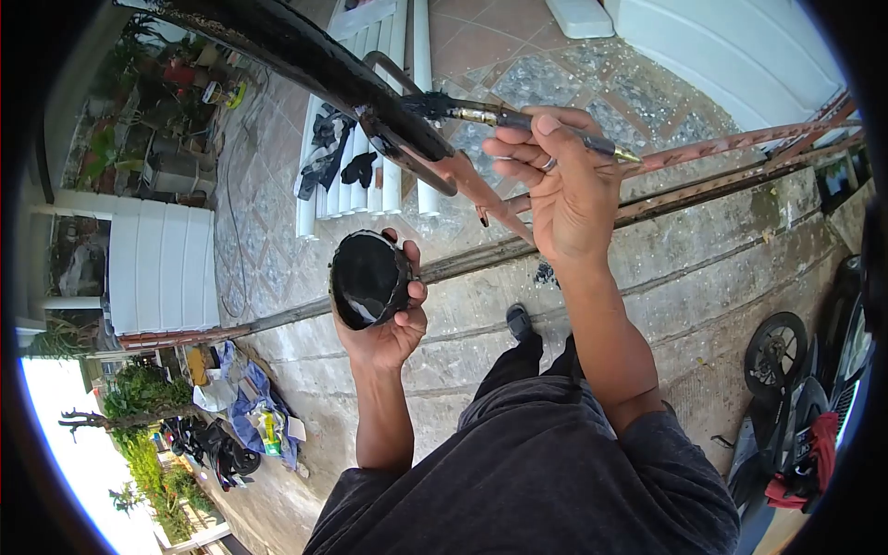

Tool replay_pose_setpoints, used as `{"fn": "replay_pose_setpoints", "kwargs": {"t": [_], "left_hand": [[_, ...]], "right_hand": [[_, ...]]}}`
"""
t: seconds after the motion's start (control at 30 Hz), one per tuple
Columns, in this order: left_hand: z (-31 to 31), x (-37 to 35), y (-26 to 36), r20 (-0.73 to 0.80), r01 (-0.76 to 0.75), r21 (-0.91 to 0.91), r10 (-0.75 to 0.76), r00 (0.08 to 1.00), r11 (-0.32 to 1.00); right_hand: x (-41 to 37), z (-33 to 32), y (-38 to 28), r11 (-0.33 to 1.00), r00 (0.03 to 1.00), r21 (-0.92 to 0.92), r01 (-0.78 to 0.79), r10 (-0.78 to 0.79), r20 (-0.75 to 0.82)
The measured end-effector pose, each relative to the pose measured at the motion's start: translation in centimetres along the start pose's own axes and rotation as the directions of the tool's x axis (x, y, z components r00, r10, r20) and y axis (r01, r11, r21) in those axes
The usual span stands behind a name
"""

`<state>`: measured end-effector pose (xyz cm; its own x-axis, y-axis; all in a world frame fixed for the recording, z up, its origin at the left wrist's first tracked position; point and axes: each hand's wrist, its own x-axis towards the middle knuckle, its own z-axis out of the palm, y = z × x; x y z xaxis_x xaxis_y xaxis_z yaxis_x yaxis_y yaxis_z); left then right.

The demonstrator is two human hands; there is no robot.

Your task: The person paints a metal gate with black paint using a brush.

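Observation:
My right hand (571,180) grips a paintbrush (499,115) by its handle, fingers closed around it. The dark bristles touch a metal bar (314,69), glossy black along its upper length. Further down, the same bar shows a reddish-brown stretch (481,191). A bent metal loop (421,171) sticks out beside the black part. My left hand (393,324) holds a round cup of black paint (363,277) below the bar, its opening facing me. Dark smears coat the cup's rim.
White pipes (370,176) lie on the tiled floor behind the bar, with black-stained rags (326,153) on them. A reddish-brown rail (740,143) runs off to the right. Motorcycles (786,370) stand at the lower right; a blue tarp (254,402) with assorted items lies at the left.

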<state>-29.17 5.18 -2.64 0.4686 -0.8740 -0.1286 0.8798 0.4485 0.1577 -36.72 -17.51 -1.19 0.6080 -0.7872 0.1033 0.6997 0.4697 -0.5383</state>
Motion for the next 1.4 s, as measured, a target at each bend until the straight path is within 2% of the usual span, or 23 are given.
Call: {"fn": "replay_pose_setpoints", "kwargs": {"t": [0.17,0.27,0.3,0.4,0.43,0.53,0.57,0.67,0.77,0.87,0.97,1.07,1.17,1.27,1.37,1.4], "left_hand": [[0.1,0.1,-0.8,-0.001,-0.015,-0.023,0.015,1.0,1.0],[0.1,0.2,-1.1,-0.006,-0.033,-0.02,0.033,0.999,0.999],[0.1,0.2,-1.2,-0.009,-0.039,-0.016,0.039,0.999,0.999],[0.1,-0.3,-1.2,-0.025,-0.054,-0.016,0.053,0.998,0.998],[-0.1,-0.2,-1.3,-0.019,-0.058,-0.024,0.058,0.998,0.998],[-0.2,-0.6,-1.4,-0.042,-0.072,-0.021,0.071,0.997,0.997],[-0.2,-0.6,-1.5,-0.041,-0.062,-0.015,0.061,0.997,0.998],[-0.3,-0.6,-1.5,-0.034,-0.038,-0.013,0.037,0.999,0.999],[-0.7,-0.9,-1.5,-0.036,-0.05,-0.028,0.049,0.998,0.998],[-1.1,-0.9,-1.5,-0.04,-0.071,-0.051,0.069,0.997,0.996],[-1.4,-0.7,-1.9,-0.05,-0.078,-0.057,0.075,0.996,0.995],[-1.6,-0.4,-2.1,-0.051,-0.086,-0.063,0.083,0.995,0.994],[-1.6,-0.2,-2.5,-0.046,-0.088,-0.06,0.085,0.995,0.994],[-1.2,-0.2,-2.8,-0.059,-0.087,-0.049,0.084,0.995,0.995],[-0.7,0.0,-3.1,-0.053,-0.098,-0.043,0.096,0.994,0.994],[-0.7,-0.1,-3.2,-0.055,-0.109,-0.039,0.107,0.993,0.993]], "right_hand": [[0.3,-0.3,0.8,0.989,0.991,-0.126,-0.071,0.085,0.104],[1.4,-4.0,-0.1,0.989,0.981,-0.111,0.102,-0.081,0.178],[2.0,-4.7,-0.5,0.984,0.975,-0.137,0.113,-0.083,0.208],[3.6,-6.7,-1.6,0.869,0.878,-0.386,0.31,-0.107,0.466],[3.7,-6.4,-1.7,0.862,0.841,-0.365,0.353,-0.122,0.527],[5.1,-5.4,-2.7,0.539,0.622,-0.517,0.665,-0.016,0.783],[4.9,-5.0,-2.9,0.507,0.65,-0.585,0.633,0.062,0.757],[5.4,-5.1,-2.4,0.493,0.612,-0.602,0.628,0.163,0.774],[5.1,-4.4,-2.3,0.491,0.632,-0.647,0.584,0.226,0.742],[5.9,-3.1,-1.3,0.345,0.542,-0.565,0.749,0.171,0.823],[6.9,-1.6,-1.7,0.327,0.521,-0.514,0.793,0.075,0.85],[7.2,-1.5,-4.4,0.477,0.597,-0.539,0.694,0.038,0.801],[7.0,-1.8,-4.1,0.423,0.519,-0.573,0.702,0.247,0.818],[7.4,-1.4,-0.5,0.329,0.461,-0.511,0.794,0.223,0.859],[8.3,0.1,-1.2,0.507,0.44,-0.413,0.757,0.073,0.895],[8.4,0.3,-2.0,0.537,0.496,-0.444,0.718,0.053,0.867]]}}
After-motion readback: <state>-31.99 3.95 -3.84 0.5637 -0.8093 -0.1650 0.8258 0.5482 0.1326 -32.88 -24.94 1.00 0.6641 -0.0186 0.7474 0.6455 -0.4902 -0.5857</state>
